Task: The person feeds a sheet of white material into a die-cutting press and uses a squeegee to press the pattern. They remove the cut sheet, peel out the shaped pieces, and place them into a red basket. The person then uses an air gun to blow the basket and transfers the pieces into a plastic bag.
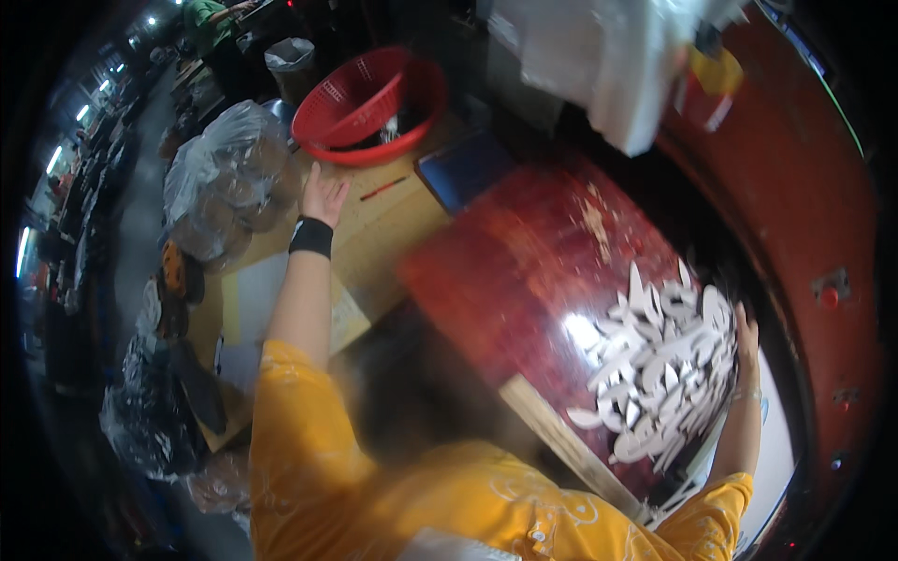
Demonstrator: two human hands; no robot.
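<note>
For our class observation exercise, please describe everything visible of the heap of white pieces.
The white pieces are many, thin, flat and mostly curved, smooth-looking; material uncertain. They lie overlapping at mixed angles, heaped on the glossy red tabletop's right part. The right hand is at their right edge; contact is unclear.

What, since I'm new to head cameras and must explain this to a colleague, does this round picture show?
There is no robot here: these are a person's own two bare hands. The only picture comes from a wide camera on that person's head, looking down, so straight edges bend. The left hand, above a black wristband, is open near some red baskets and appears to hold nothing. The right hand is at the right edge of a pile of white curved pieces on a dark red surface; its grip is not clear. On the lighter tabletop lies a thin red stick, perhaps a pen.
</note>
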